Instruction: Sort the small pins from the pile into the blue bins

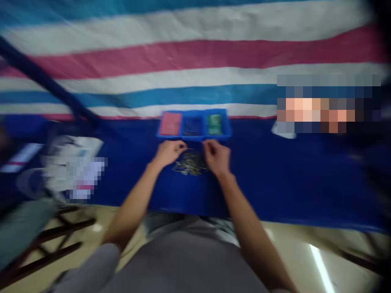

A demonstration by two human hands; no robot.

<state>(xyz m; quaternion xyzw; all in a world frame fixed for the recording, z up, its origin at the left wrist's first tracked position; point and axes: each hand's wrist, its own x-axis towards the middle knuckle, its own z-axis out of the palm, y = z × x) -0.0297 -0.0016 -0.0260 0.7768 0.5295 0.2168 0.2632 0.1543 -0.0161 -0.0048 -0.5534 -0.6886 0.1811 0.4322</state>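
On the blue-covered table, a small pile of thin metallic pieces lies between my hands; blur hides their exact kind. My left hand is at the pile's upper left, thumb and fingers pinched, with a thin pale sliver showing at the tips. Across from it, my right hand is closed at the upper right, and whatever its fingertips hold is hidden. Just beyond both hands stands a blue three-compartment tray. Pink-red pieces fill its left compartment, dark thin pieces lie in the middle one, and green pieces occupy the right.
A striped sheet hangs behind the table. White plastic bags lie at the left, with a pixelated patch over part of them. Another person is partly visible at the right, near a white item. A stool stands lower left.
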